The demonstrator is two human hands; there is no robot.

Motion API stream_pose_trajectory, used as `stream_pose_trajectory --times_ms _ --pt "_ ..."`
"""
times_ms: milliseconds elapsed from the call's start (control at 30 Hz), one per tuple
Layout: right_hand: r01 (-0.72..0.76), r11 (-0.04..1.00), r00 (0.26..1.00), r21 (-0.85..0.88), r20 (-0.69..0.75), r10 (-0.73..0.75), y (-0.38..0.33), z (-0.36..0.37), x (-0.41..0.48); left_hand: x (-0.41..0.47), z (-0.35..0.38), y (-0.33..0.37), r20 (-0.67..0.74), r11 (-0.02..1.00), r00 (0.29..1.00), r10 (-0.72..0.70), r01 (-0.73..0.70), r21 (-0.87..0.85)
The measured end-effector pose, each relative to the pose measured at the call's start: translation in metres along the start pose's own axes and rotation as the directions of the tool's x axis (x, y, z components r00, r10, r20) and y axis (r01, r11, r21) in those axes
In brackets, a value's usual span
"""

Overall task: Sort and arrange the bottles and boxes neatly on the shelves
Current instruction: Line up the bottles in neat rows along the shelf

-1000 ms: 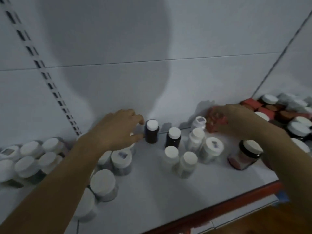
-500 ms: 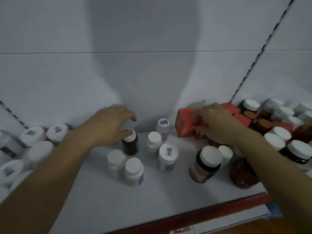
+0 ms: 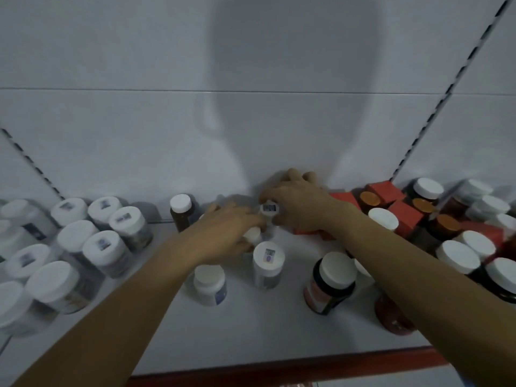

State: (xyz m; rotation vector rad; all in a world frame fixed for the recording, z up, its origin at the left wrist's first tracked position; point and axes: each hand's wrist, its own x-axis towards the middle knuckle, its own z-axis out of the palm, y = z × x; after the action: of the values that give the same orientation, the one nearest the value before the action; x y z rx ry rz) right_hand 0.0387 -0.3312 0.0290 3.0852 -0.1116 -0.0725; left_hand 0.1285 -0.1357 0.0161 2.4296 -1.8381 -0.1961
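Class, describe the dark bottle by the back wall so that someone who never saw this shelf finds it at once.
Follow the foot of the white back wall to the gap between the jars on the left and the left hand. A slim bottle stands there alone. Unlike the nearby pale jars with stickered lids, it is dark brown with a plain white cap.

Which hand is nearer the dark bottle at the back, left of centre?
Left. The left hand lies just right of the dark bottle; the right hand is farther right, beyond it, by the red box.
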Motion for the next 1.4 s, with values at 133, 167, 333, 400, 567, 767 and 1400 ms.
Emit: stream_pose_trajectory --times_ms 133,167,333,400,567,767,1400 --pt "-0.039 0.997 0.999 0.064 -0.023 0.04 0.001 0.002 -0.002 -0.011 -0.009 -0.007 -0.154 0.987 0.985 -0.08 0.057 -0.149" --pt "-0.049 0.996 0.998 0.072 -0.04 0.052 0.002 0.001 -0.004 -0.016 -0.011 -0.011 -0.231 0.962 0.964 -0.133 0.069 -0.266" --pt "-0.071 0.948 0.974 0.309 -0.183 0.132 0.001 -0.014 -0.009 -0.05 -0.015 -0.02 -0.489 0.827 0.788 -0.373 0.044 -0.56" --pt "-0.018 0.894 0.942 0.448 -0.291 0.165 -0.007 -0.025 -0.011 -0.064 -0.018 -0.03 -0.513 0.823 0.755 -0.408 0.06 -0.565" --pt "0.097 0.596 0.925 0.797 -0.293 0.241 -0.053 -0.048 -0.004 -0.106 -0.023 -0.07 -0.599 0.799 0.611 -0.518 0.096 -0.594" --pt "0.13 0.4 0.983 0.907 -0.171 0.069 -0.142 -0.064 0.044 -0.182 -0.025 -0.134 -0.639 0.75 0.447 -0.626 0.121 -0.65" --pt "0.253 0.879 0.938 0.403 -0.323 -0.122 -0.345 -0.057 0.204 -0.341 0.012 -0.271 -0.471 0.739 0.647 -0.6 0.222 -0.636"
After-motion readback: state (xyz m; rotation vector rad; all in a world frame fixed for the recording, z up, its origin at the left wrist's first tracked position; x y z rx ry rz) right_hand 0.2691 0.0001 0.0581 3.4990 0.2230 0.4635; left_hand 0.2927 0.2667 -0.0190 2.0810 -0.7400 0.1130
